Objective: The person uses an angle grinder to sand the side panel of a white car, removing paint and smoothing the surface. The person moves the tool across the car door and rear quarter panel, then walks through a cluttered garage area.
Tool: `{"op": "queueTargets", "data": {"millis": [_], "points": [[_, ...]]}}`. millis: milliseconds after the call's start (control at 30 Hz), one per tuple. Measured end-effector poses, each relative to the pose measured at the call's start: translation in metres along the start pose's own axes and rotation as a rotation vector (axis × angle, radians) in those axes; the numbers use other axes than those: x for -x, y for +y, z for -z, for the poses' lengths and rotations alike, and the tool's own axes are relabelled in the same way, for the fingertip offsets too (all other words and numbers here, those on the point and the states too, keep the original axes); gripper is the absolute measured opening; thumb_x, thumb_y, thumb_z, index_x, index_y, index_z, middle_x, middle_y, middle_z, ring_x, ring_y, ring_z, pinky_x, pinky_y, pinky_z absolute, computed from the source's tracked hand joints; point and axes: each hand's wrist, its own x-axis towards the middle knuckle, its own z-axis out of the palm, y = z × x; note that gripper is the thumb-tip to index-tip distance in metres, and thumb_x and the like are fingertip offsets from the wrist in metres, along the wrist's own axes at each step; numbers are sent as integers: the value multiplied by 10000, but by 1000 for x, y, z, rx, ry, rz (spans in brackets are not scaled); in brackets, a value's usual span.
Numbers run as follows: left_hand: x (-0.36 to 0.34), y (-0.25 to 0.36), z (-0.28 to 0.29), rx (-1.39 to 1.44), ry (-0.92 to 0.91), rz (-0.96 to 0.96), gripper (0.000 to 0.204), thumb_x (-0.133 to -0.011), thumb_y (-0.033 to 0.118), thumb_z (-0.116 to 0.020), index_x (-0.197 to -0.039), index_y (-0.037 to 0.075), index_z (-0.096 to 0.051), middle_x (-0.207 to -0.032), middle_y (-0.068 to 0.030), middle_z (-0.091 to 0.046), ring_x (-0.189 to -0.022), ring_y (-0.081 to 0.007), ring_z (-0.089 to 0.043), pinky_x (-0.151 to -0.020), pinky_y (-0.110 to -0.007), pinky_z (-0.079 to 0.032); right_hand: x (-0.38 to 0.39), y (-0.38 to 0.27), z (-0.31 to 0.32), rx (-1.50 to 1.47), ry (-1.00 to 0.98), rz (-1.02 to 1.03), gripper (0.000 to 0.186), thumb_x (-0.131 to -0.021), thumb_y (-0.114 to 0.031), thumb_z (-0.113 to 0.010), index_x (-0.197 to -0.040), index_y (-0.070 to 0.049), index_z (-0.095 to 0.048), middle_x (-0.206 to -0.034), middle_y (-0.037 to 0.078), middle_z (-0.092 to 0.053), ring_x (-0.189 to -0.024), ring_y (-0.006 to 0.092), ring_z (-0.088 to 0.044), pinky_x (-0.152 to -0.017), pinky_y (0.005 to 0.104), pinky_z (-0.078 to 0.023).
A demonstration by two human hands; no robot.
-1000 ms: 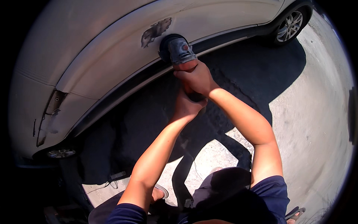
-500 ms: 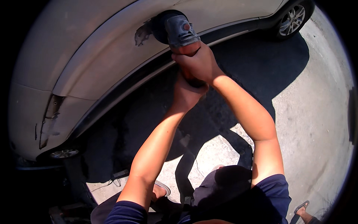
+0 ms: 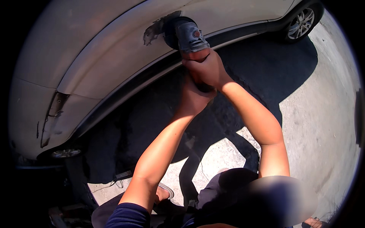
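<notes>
Both my hands grip an angle grinder [image 3: 191, 38] with a grey, dusty head and a reddish body. My right hand [image 3: 208, 70] wraps round the body just behind the head. Lower down, my left hand [image 3: 195, 97] closes on the rear of the grinder. Its dark round disc [image 3: 172, 33] is at the lower side of a light-coloured car [image 3: 114, 60]; whether it presses on the panel is hard to tell. Left of the disc shows a dark, scraped patch [image 3: 154, 31] with ragged edges.
A wheel [image 3: 301, 23] stands at the upper right, another [image 3: 66, 152] at the lower left. Near the latter, the body has a damaged gap [image 3: 57, 104]. Concrete ground [image 3: 315, 114] lies partly in shadow. A cord [image 3: 118, 183] is by my sandalled foot [image 3: 163, 192].
The grinder and both hands have shifted slightly right and down in view, and more of the dark patch shows. At the lower right, the other person's foot is now mostly out of view.
</notes>
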Motion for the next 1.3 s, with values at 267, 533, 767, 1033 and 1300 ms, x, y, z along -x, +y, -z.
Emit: {"op": "queueTargets", "data": {"millis": [267, 533, 767, 1033, 1300], "points": [[58, -10, 9, -23, 9, 228, 923, -702, 168, -859, -1469, 16, -368, -1352, -220, -591, -1302, -340, -587, -1090, -421, -472, 52, 15, -29, -120, -46, -114, 528, -741, -244, -879, -1152, 8, -662, -1053, 151, -746, -982, 233, -714, -927, 345, -536], [107, 33, 46, -164, -30, 405, 537, -763, 123, -852, -1195, -2, -559, -1029, -125, -728, -968, -251, -730, -841, -358, -578, 74, -1, -53, -305, -373, -159, 635, -773, -240, -878, -1262, 9, -559, -1150, 140, -699, -1049, 224, -684, -963, 362, -539], [167, 51, 115, -38, 11, 360, 786, -739, 230, -877, -1346, 11, -430, -1219, -159, -660, -1108, -270, -684, -981, -395, -551, 100, -73, -95, -133, -660, 11, 755, -797, -264, -852, -1343, 35, -426, -1190, 183, -646, -1100, 259, -668, -977, 411, -533], [257, 78, 231, -87, 350, 399, 305, -805, 173, -814, -1011, 2, -667, -919, -108, -751, -889, -267, -753, -820, -394, -591, 130, -138, -255, -203, -858, -12, 669, -793, -212, -894, -1314, -23, -519, -1204, 78, -632, -1118, 171, -603, -984, 368, -512], [277, 66, 349, -174, 498, 257, 745, -752, 341, -858, -1294, 12, -466, -1062, -230, -724, -1013, -395, -727, -864, -452, -586, 139, -216, -379, -215, -691, 53, 525, -759, -99, -890, -1203, -17, -622, -1113, 49, -695, -1010, 150, -660, -928, 328, -528]]}}
